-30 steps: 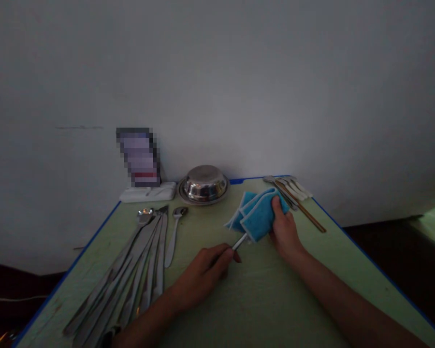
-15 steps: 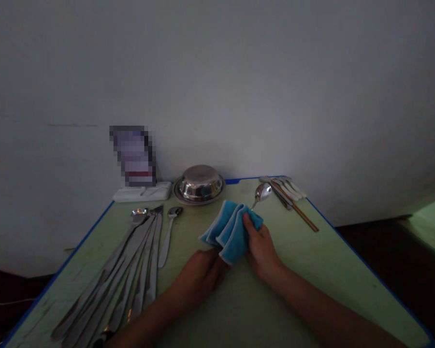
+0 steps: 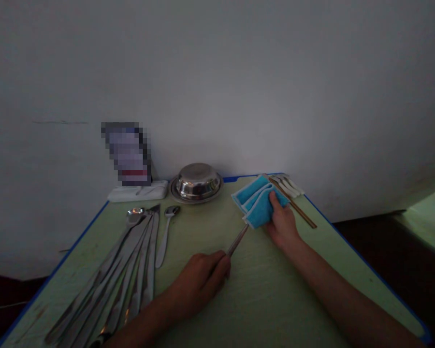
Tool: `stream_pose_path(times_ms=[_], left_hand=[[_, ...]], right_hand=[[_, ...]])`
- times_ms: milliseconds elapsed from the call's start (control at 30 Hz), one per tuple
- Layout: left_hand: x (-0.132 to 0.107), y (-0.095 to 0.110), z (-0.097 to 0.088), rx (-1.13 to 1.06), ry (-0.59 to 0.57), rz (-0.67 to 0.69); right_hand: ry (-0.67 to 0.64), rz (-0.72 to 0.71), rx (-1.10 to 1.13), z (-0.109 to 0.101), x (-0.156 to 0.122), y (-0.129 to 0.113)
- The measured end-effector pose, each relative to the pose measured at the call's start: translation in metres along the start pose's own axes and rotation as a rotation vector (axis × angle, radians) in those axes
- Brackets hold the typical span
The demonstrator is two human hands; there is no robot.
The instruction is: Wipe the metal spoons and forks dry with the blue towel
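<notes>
My left hand (image 3: 206, 280) is closed round the handle end of a metal spoon (image 3: 238, 240), held slanting up and to the right over the table. The far part of the spoon, with its bowl, is hidden behind a folded blue cloth (image 3: 259, 203) with white edging. My right hand (image 3: 283, 220) grips this cloth, thumb on top, and wraps it about the spoon. Left of my left hand, a small spoon (image 3: 166, 237) lies alone beside a fanned row of long metal utensils (image 3: 123, 270).
A metal bowl (image 3: 198, 181) sits upside down on a plate at the back. A blurred-out device (image 3: 128, 154) leans on a white stand (image 3: 137, 192) at back left. Chopsticks (image 3: 302, 214) and several white-handled forks (image 3: 292, 186) lie at back right. A wall (image 3: 217, 87) rises behind the table.
My right hand has slid the cloth up and to the right along the spoon, baring its handle and covering the bowl that showed before. My left hand stays nearly in place.
</notes>
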State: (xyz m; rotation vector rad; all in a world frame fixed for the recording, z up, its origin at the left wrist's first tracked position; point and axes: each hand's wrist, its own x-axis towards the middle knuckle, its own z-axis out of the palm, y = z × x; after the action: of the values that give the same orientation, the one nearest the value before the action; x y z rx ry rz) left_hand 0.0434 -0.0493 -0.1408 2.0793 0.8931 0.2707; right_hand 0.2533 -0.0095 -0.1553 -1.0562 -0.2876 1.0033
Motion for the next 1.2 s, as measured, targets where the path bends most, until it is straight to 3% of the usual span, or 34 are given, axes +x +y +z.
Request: stream_pose_path(times_ms=[100, 267, 400, 600, 733, 867, 1000, 1200], left_hand=[[0.002, -0.002, 0.000, -0.066, 0.040, -0.045], [0.006, -0.008, 0.002, -0.169, 0.132, -0.077], [0.008, -0.006, 0.001, -0.144, 0.155, -0.087], [0.006, -0.004, 0.002, -0.047, 0.086, -0.064], [0.003, -0.003, 0.003, 0.033, 0.038, -0.014], [0.000, 0.000, 0.000, -0.008, 0.014, 0.001], [0.000, 0.001, -0.003, -0.062, 0.007, -0.022], [0.003, 0.000, -0.001, -0.104, 0.051, -0.059]], right_hand=[[-0.066, 0.042, -0.026, 0.003, -0.009, 0.008], [-0.242, 0.189, -0.110, 0.011, -0.047, 0.034], [-0.301, 0.246, -0.136, 0.016, -0.063, 0.037], [-0.174, 0.250, -0.077, 0.010, -0.035, 0.028], [-0.051, 0.163, -0.030, 0.001, -0.006, 0.012], [-0.026, 0.011, 0.003, -0.003, 0.010, -0.004], [-0.024, -0.034, -0.004, -0.003, 0.008, -0.001], [-0.144, 0.144, -0.067, 0.007, -0.025, 0.026]])
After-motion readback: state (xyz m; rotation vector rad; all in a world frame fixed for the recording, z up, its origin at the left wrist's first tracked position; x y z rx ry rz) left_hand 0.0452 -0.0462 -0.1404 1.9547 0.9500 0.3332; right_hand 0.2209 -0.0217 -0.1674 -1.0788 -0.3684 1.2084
